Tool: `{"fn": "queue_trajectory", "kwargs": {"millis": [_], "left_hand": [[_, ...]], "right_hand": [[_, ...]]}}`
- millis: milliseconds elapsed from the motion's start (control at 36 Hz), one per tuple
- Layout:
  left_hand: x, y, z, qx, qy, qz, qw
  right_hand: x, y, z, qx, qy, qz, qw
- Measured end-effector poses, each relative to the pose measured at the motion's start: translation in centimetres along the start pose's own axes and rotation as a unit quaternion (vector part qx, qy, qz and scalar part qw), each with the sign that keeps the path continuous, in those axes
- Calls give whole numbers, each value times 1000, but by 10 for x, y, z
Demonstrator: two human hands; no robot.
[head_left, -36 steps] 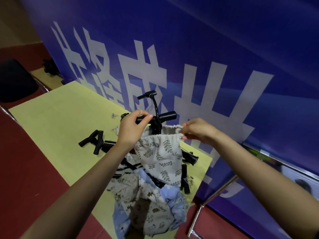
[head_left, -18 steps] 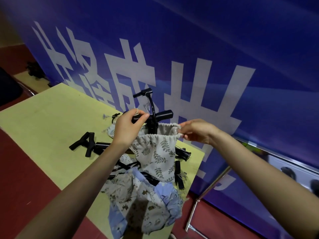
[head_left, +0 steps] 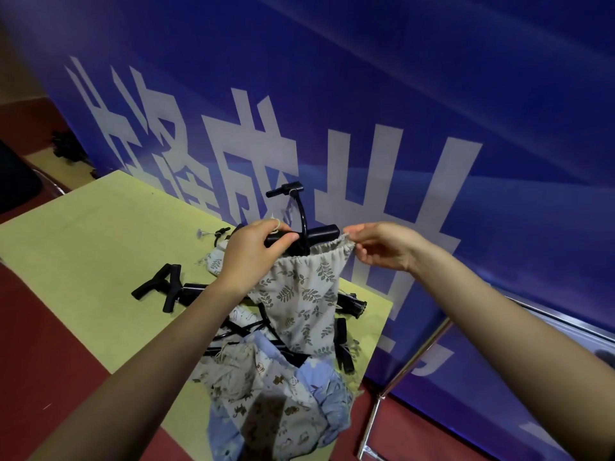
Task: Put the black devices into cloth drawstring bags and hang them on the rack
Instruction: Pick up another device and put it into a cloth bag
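Observation:
A cream drawstring bag with a leaf print [head_left: 301,301] hangs in the air above the table. A black device [head_left: 319,232] with a curved stem and a T-shaped top stands in its mouth, its lower part hidden inside. My left hand [head_left: 254,251] grips the device's crossbar together with the bag's left rim, a loop of cord over one finger. My right hand [head_left: 382,246] pinches the bag's right rim. More black devices [head_left: 166,289] lie on the yellow table [head_left: 83,241]. The rack cannot be made out.
A heap of patterned cloth bags [head_left: 276,390] lies at the table's near corner, with several black devices partly under it. A blue banner with white characters [head_left: 366,128] stands right behind the table. A metal frame leg [head_left: 399,371] slants down at the right. Red floor surrounds the table.
Both hands keep the same hold on the bag and device. The bag sits slightly higher around the device, and the camera view has shifted a little.

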State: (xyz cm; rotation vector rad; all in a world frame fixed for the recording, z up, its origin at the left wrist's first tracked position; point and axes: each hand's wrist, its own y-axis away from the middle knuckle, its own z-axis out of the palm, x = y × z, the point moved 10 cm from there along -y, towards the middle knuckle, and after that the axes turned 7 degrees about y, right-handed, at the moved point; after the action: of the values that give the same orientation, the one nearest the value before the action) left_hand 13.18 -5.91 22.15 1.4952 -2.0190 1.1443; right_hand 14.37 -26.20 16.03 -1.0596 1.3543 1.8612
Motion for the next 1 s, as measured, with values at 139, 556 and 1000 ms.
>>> {"fn": "queue_trajectory", "kwargs": {"millis": [139,556,1000], "left_hand": [[9,-2,-7,16,5,14,1000],[15,-10,-53,134,111,-27,984],[71,-35,-62,106,358,-53,926]], "right_hand": [[-9,8,19,-41,-210,-10,977],[-44,10,11,94,56,-92,990],[-125,44,65,143,155,-267,940]]}}
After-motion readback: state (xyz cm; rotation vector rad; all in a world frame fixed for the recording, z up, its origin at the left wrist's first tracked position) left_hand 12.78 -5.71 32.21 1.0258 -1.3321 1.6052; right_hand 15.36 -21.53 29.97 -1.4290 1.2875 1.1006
